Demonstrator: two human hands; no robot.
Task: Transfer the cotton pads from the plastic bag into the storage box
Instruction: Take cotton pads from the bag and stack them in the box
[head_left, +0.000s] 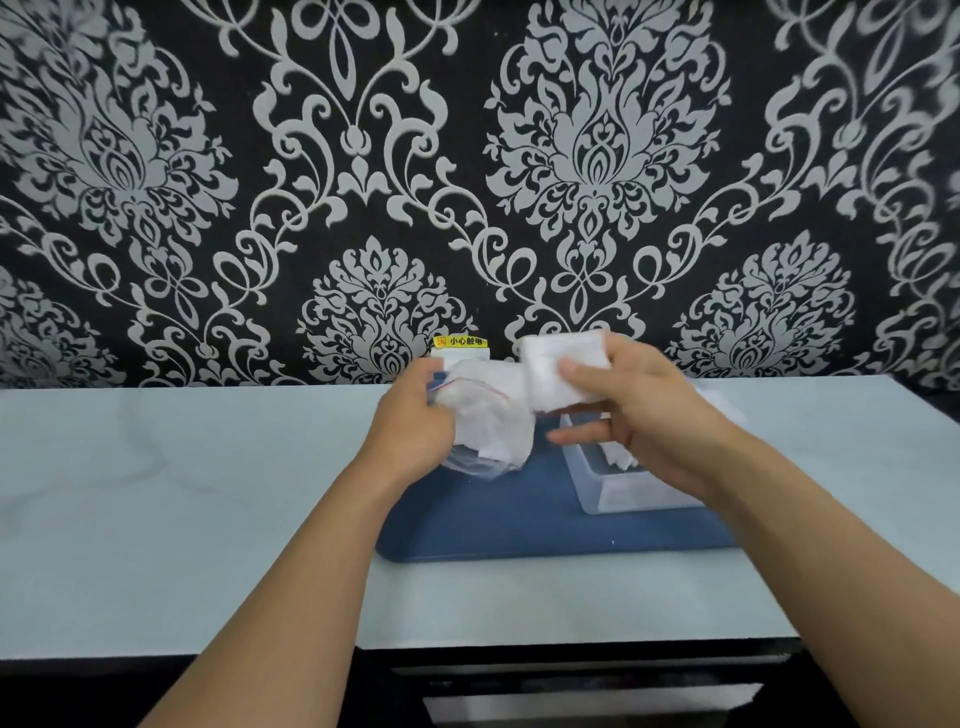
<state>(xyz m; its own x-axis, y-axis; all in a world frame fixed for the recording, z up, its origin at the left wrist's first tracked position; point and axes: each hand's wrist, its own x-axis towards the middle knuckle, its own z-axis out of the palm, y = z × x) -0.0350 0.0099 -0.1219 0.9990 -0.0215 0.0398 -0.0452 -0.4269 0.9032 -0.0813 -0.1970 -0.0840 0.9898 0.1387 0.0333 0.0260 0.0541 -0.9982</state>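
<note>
The plastic bag (488, 415) is gripped by the left hand (415, 415) above the blue mat (519, 514). A stack of cotton pads (558, 374) is clamped in the right hand (639, 410), just over the storage box (613, 488). The stack should be lowered flat, kept squeezed until seated inside.

A single wide-angle camera sits on the person's head, looking forward and slightly down across a pale countertop (156, 493) toward a patterned wall (363, 156) at 12 o'clock. Both forearms enter from 6 o'clock; the hands sit close, near centre frame.
</note>
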